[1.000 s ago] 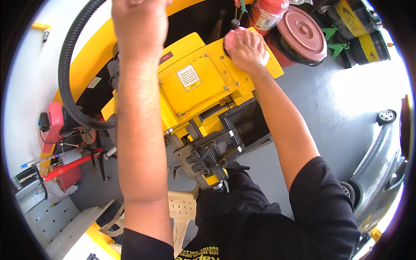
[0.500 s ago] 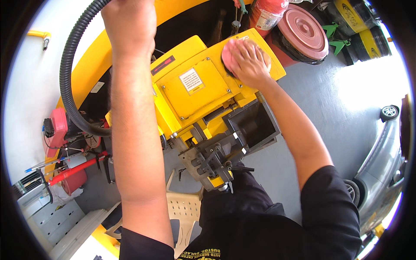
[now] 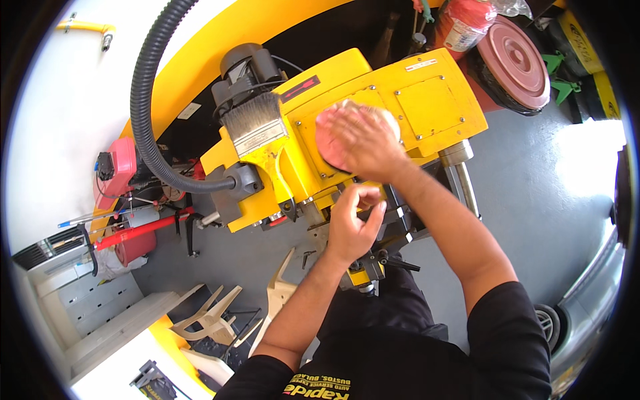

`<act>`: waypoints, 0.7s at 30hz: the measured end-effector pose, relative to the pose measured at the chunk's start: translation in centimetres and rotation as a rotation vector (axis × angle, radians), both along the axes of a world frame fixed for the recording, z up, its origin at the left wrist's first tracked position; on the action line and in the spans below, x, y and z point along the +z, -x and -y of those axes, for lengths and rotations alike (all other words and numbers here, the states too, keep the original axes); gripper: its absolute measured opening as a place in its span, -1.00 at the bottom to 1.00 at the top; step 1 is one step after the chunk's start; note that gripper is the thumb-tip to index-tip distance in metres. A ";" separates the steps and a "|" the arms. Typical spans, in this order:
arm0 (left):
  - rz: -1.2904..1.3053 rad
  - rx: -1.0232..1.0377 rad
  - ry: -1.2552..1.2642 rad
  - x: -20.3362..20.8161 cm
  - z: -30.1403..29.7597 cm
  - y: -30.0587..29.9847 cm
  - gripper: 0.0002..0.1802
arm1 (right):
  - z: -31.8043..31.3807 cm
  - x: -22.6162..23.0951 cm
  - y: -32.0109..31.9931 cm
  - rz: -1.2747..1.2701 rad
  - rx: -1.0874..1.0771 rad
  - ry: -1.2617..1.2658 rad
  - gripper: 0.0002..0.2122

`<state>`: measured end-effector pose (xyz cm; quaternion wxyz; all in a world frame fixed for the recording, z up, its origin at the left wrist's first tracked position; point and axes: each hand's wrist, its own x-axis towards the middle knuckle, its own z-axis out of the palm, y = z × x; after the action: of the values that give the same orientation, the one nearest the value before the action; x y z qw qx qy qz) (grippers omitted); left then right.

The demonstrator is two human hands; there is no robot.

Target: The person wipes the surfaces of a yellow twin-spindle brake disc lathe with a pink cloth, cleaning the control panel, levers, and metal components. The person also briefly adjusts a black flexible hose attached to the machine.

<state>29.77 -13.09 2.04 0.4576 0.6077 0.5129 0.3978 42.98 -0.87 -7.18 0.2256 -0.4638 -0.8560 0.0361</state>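
Observation:
My right hand (image 3: 363,143) lies with its palm on a round pink rag (image 3: 329,148), pressing it against the yellow machine's top cover (image 3: 417,110). Its fingers are stretched and blurred; part of the rag sticks out around them. Below it, my left hand (image 3: 357,227) hovers near the machine's front with fingers loosely curled, thumb apart, and nothing visible in it. A wide paintbrush (image 3: 272,167) with dark bristles, a metal band and a yellow handle rests on the machine, left of the rag.
A black corrugated hose (image 3: 143,113) curves down to the machine's left end. A red lidded bin (image 3: 513,63) stands at the far right. Beige plastic chairs (image 3: 212,323) are at the lower left, and a grey car (image 3: 593,320) at the right edge.
My left hand has come down from the top left to the machine's front. My right hand has slid the rag leftward along the cover. The paintbrush, previously out of sight, now shows.

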 end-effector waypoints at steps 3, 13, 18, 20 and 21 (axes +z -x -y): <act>-0.080 -0.017 0.046 0.0 1.8 1.4 -0.77 | -4.2 2.3 1.9 0.175 -0.147 0.138 -0.45; -0.062 -0.070 0.168 0.9 8.8 7.0 -0.78 | -5.2 2.5 1.9 0.286 0.050 0.005 -0.47; -0.130 -0.140 0.232 0.5 12.0 9.2 -0.79 | -2.0 2.3 7.4 0.197 0.006 0.048 -0.41; -0.148 -0.136 0.299 0.8 13.2 10.7 -0.80 | 1.6 3.4 5.0 0.189 0.155 0.105 -0.41; -0.149 -0.108 0.333 1.0 13.9 11.4 -0.80 | 2.4 3.9 3.7 0.183 0.228 0.133 -0.42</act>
<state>18.40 -26.95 3.04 0.5334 0.5779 0.5707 0.2363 39.28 -3.24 -3.26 0.1098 -0.3790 -0.9158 0.0756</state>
